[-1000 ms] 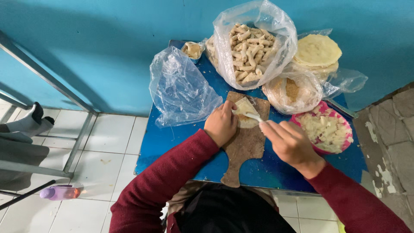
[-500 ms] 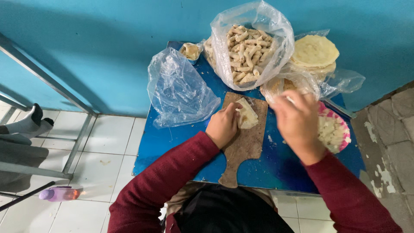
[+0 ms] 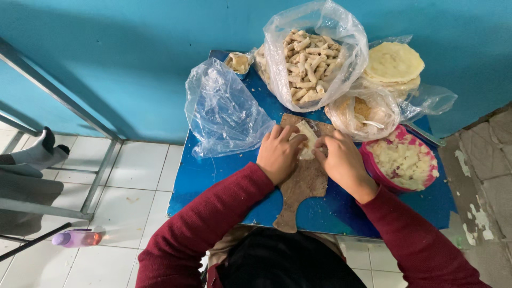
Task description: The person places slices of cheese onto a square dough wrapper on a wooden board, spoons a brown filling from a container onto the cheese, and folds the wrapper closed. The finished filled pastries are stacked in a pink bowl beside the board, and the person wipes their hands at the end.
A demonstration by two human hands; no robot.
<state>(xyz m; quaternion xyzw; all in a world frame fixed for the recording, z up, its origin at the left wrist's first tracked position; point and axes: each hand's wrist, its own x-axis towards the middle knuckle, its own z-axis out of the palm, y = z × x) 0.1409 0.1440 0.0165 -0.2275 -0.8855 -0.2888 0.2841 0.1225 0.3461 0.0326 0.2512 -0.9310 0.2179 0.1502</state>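
Pale dough, a wrapper (image 3: 305, 140), is pinched at the middle of the wooden board (image 3: 302, 184) on the blue table (image 3: 213, 176). Its near edge is gripped by the curled fingers of the left hand (image 3: 277, 154) and the right hand (image 3: 341, 160). A pink bowl (image 3: 373, 170) of white filling is seen just beside the right wrist.

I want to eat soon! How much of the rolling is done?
Lots is done: a big bag is full of finished rolls. Right now the left hand and right hand fold one wrapper on the board. Still left: a stack of flat wrappers and a pink bowl of filling.
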